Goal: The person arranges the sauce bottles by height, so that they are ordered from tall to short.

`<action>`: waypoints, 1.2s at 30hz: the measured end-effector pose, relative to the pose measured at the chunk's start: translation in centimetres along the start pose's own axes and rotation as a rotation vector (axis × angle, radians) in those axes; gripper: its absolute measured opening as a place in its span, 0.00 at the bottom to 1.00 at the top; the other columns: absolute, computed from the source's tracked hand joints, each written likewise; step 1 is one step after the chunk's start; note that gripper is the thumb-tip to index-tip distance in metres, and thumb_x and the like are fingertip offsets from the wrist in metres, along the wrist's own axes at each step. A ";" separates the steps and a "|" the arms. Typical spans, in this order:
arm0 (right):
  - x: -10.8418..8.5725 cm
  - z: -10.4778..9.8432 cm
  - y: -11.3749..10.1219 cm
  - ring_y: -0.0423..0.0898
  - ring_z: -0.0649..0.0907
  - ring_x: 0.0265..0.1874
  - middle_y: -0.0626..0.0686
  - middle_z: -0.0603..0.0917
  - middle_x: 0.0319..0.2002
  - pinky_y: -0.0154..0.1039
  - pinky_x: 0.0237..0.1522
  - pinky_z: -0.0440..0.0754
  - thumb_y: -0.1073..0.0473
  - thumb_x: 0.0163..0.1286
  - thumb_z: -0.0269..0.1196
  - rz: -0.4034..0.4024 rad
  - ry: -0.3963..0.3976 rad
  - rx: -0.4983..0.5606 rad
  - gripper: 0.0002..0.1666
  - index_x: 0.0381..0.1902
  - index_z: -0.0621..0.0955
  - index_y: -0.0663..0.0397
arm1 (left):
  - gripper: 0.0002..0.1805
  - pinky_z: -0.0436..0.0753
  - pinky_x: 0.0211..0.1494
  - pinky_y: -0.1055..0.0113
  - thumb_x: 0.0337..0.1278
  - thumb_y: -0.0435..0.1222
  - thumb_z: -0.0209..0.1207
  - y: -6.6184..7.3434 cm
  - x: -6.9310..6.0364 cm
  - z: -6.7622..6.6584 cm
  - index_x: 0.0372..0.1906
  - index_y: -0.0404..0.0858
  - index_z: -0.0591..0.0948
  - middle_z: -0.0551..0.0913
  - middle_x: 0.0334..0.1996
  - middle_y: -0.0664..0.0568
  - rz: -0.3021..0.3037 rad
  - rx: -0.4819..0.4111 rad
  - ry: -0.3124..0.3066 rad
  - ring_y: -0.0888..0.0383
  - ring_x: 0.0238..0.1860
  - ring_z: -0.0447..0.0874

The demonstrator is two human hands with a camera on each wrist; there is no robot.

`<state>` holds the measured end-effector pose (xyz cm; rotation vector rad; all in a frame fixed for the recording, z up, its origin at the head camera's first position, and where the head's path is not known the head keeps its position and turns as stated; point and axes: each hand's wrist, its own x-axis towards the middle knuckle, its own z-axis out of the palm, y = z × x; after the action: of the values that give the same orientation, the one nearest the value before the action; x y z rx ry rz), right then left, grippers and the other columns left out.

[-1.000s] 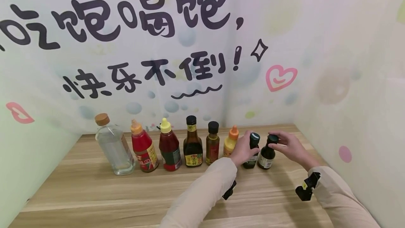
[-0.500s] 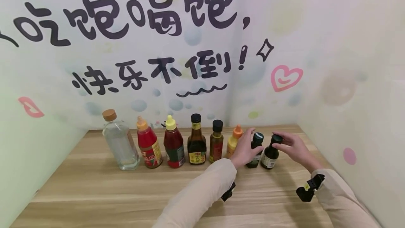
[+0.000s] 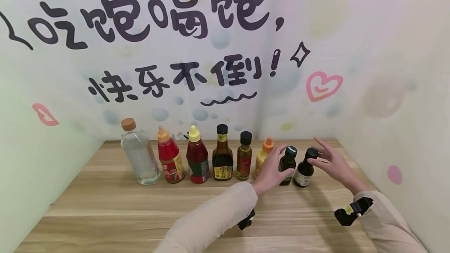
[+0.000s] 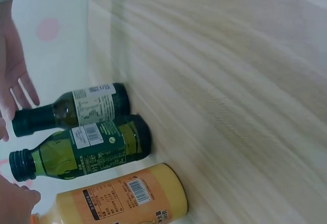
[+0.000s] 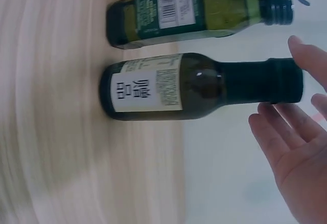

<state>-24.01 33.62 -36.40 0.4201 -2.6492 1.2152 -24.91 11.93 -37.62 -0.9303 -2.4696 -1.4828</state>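
A row of condiment bottles stands upright on the wooden table. At its right end are a green glass bottle point(image 3: 288, 164) with a dark cap and a dark sauce bottle point(image 3: 304, 171) with a black neck and a white label. My left hand point(image 3: 270, 170) is beside the green bottle, fingers spread and partly in front of the yellow squeeze bottle point(image 3: 260, 160). Loosely extended, the fingers of my right hand point(image 3: 335, 166) surround the cap of the dark bottle without gripping it. In the right wrist view the thumb lies close to that cap point(image 5: 288, 81); whether it touches is unclear.
Leftward along the row stand a small oil bottle point(image 3: 244, 161), a soy sauce bottle point(image 3: 222, 159), two red squeeze bottles, one of them yellow-capped point(image 3: 197, 163), and a clear bottle point(image 3: 140, 159). A printed cloth wall point(image 3: 225, 69) rises behind the wooden table point(image 3: 158, 214).
The left hand has loosened from the green bottle and drawn slightly left. The right hand has opened its fingers around the dark bottle's cap. The head view has shifted a little leftward.
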 end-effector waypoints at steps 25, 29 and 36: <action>-1.9 -2.1 -2.0 0.21 0.68 0.46 0.69 0.69 0.54 0.16 0.43 0.68 0.61 0.63 0.58 -0.107 0.144 -0.061 0.30 0.60 0.64 0.67 | 0.32 0.66 0.59 0.60 0.48 0.36 0.62 -2.0 -4.3 -9.3 0.60 0.38 0.64 0.68 0.58 0.48 0.116 0.010 -0.099 0.59 0.59 0.64; -2.3 -2.0 -2.1 0.21 0.69 0.45 0.65 0.72 0.52 0.16 0.42 0.68 0.62 0.63 0.57 -0.117 0.160 -0.075 0.27 0.57 0.66 0.69 | 0.32 0.67 0.58 0.59 0.49 0.39 0.61 -3.4 -6.0 -11.0 0.60 0.38 0.64 0.69 0.57 0.50 0.071 0.045 -0.111 0.58 0.58 0.65; -2.7 -1.7 -1.8 0.19 0.69 0.42 0.59 0.75 0.50 0.15 0.40 0.67 0.60 0.63 0.57 -0.086 0.184 -0.122 0.25 0.56 0.69 0.65 | 0.32 0.67 0.57 0.53 0.48 0.38 0.62 -5.6 -9.9 -14.8 0.59 0.36 0.65 0.70 0.56 0.46 0.011 0.084 -0.132 0.53 0.58 0.66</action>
<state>-20.72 34.27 -34.78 0.3789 -2.5049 1.0088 -23.11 -6.64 -38.13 -1.0565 -2.5912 -1.3439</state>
